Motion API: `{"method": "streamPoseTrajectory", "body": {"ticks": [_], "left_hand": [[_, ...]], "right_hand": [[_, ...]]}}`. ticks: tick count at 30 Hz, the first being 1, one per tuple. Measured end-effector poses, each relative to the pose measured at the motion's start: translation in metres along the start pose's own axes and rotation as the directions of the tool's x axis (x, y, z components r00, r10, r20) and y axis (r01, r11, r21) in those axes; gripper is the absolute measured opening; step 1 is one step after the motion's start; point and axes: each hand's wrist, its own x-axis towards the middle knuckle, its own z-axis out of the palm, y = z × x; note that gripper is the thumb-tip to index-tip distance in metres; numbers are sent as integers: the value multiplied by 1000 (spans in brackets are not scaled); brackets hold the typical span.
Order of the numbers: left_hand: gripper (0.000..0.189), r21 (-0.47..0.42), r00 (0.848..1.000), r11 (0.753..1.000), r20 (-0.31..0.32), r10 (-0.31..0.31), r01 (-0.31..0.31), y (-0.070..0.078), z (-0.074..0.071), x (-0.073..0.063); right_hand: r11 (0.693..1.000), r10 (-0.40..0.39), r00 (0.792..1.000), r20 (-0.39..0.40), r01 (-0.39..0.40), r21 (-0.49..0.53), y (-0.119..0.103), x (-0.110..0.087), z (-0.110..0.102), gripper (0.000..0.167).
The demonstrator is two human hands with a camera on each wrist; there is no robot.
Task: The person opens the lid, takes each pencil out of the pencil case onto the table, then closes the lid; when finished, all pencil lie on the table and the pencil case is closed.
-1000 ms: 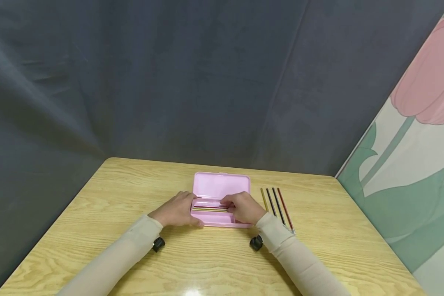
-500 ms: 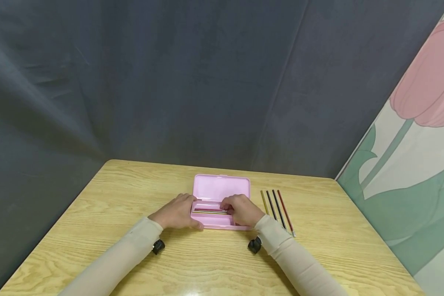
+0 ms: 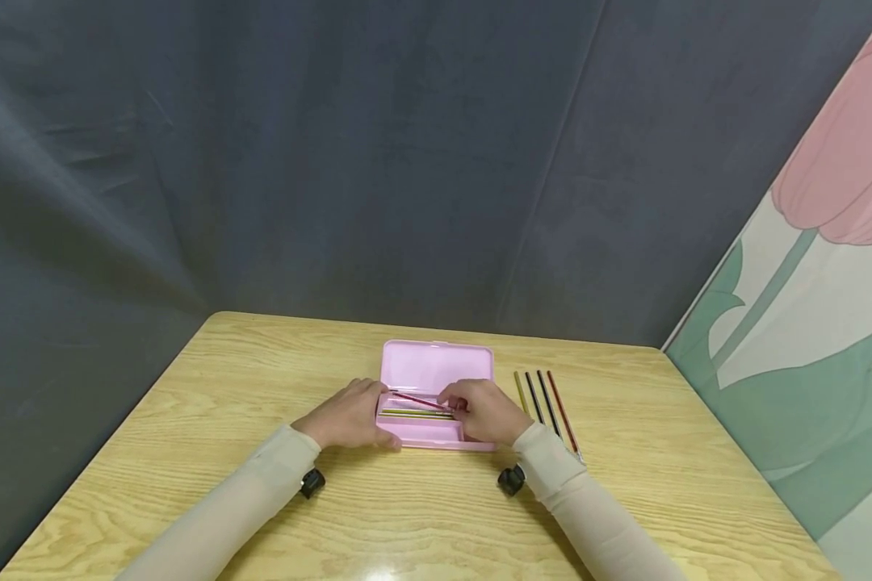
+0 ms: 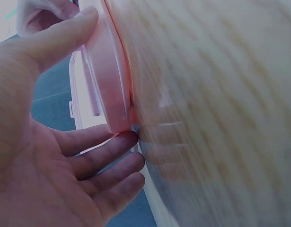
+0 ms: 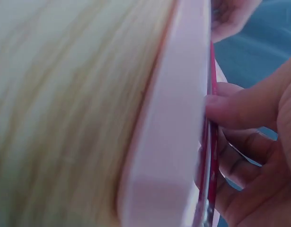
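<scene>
A pink pencil case (image 3: 430,433) lies with its lid (image 3: 436,365) raised at the back. My left hand (image 3: 345,415) holds its left end, thumb along the front wall and fingers at the end wall, as the left wrist view shows. With thumb and fingers, my right hand (image 3: 485,410) pinches a red pencil (image 3: 419,400) near its right end. That pencil slants over the case, its left end toward the hinge side; in the right wrist view the red pencil (image 5: 213,163) runs past the thumb. Below it, several pencils (image 3: 410,415), one yellow, lie lengthwise in the case.
To the right of the case, a yellow pencil (image 3: 521,393), two dark pencils (image 3: 542,399) and another red pencil (image 3: 564,412) lie side by side on the wooden table (image 3: 407,516). A dark curtain (image 3: 407,161) hangs behind the table's far edge.
The red pencil, earlier lying level among the pencils in the case, now slants across it in my right hand, which has shifted slightly right. The left hand stays on the case.
</scene>
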Motion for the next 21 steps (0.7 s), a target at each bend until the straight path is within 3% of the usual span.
{"method": "streamPoseTrajectory", "body": {"ticks": [4, 10, 17, 21], "left_hand": [[94, -3, 1000, 1000, 3, -1, 1, 1, -1, -1], [94, -10, 1000, 1000, 0, 7, -7, 2, -2, -2], [93, -24, 1000, 1000, 6, 3, -3, 1, -1, -2], [95, -22, 1000, 1000, 11, 0, 0, 1, -1, -3]], "right_hand": [[999, 21, 1000, -10, -21, 42, 1, -7, -11, 28], [987, 126, 991, -55, -119, 110, 6, -16, -32, 35], [971, 221, 960, -170, -200, 131, 23, -26, -48, 37], [950, 295, 933, -206, -263, 167, 28, -33, -59, 37]]}}
